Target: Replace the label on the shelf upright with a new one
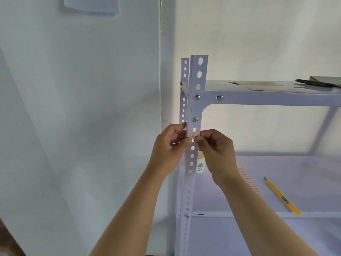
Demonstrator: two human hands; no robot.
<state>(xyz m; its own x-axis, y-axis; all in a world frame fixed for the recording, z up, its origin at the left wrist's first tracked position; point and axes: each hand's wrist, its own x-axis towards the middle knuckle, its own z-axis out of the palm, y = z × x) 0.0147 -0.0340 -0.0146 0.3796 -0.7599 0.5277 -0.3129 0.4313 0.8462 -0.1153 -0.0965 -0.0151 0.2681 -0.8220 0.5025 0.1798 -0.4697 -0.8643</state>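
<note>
Head | white wall (79, 89) | white shelf (267, 97) | yellow knife (282, 196) on lower board

label (194, 134): writing too small to read | bottle (200, 166): half hidden behind upright (191, 163) | pen (315, 83): blurred

a single head-worn wide-angle view is given, faced forward and slightly down, set close before the shelf upright (193, 111), with a wall behind it.
</note>
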